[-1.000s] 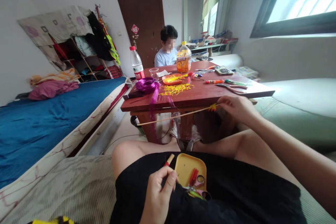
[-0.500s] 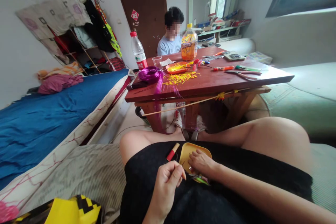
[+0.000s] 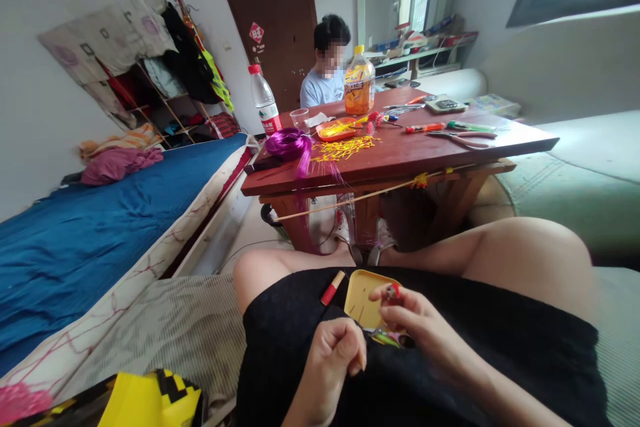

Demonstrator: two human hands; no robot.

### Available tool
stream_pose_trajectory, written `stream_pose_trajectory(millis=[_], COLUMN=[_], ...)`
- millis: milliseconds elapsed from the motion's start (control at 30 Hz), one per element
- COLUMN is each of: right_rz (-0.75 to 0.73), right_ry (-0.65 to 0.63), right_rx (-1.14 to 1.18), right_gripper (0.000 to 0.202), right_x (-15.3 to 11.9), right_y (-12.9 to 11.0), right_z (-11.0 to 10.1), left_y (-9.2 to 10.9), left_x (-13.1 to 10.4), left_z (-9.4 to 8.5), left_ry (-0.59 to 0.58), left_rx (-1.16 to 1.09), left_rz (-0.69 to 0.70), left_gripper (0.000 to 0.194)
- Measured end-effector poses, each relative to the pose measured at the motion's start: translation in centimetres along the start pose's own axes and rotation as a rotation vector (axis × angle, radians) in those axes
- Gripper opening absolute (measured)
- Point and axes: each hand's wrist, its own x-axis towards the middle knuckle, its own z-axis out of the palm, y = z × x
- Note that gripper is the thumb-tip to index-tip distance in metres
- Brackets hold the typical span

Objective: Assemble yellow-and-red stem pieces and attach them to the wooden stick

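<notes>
My left hand (image 3: 338,351) is closed in a pinch above my lap, its thumb against the bent fingers. Whatever it may hold is hidden or too small to make out. My right hand (image 3: 407,310) is raised over the right part of a yellow tray (image 3: 364,287), fingers curled around a small red object (image 3: 394,291) whose kind I cannot make out. A few thin dark bits lie in the tray. Below it, partly behind the right hand, is a small tool with green and pink parts (image 3: 385,338). Left of the tray lies a red and tan tube (image 3: 333,288).
Ahead stands a dark red table (image 3: 415,140) with purple thread (image 3: 289,145), yellow pieces (image 3: 345,148), an orange tray (image 3: 327,133), bottles (image 3: 360,83) and pliers (image 3: 463,139). A thin stick (image 3: 345,202) runs along its front. Another person (image 3: 323,87) sits behind. A blue bed (image 3: 115,207) is left.
My right hand has lifted out of the yellow tray and moved right, with a small red object now showing at its fingers. My left hand has shifted slightly right and down, still pinched.
</notes>
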Motion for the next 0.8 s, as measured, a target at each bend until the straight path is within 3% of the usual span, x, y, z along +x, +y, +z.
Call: stream_pose_trajectory(millis=[100,200,300,400,500,667,800], right_rz=[0.023,0.013,0.016,0.009,-0.001,-0.031,0.05], right_ry=[-0.05,-0.012,0.018,0.02,0.003,-0.012,0.026], right_rx=[0.384,0.465,0.477,0.477,0.482,0.44,0.379], right_gripper=[0.028,0.033,0.034,0.037,0.037,0.036,0.053], right_x=[-0.6,-0.7,-0.9,-1.0,-0.9,-1.0,-1.2], right_y=[-1.3,-1.5,-1.3,-1.0,-0.7,-0.1,0.3], right_z=[1.4,1.9,1.9,2.0,2.3,2.3,2.3], left_y=[-0.4,-0.6,-0.4,-0.1,-0.1,-0.4,-0.4], left_x=[0.0,0.0,0.1,0.2,0.1,0.0,0.0], left_z=[0.2,0.4,0.6,0.8,0.8,0.6,0.7], left_ry=[-0.091,-0.064,0.085,0.081,0.114,0.218,0.245], left_rx=[0.013,-0.107,-0.12,0.167,0.337,0.24,0.167], left_rz=[0.003,0.064,0.029,-0.061,-0.087,-0.132,-0.118], left_gripper=[0.044,0.04,0.032,0.024,0.033,0.038,0.034])
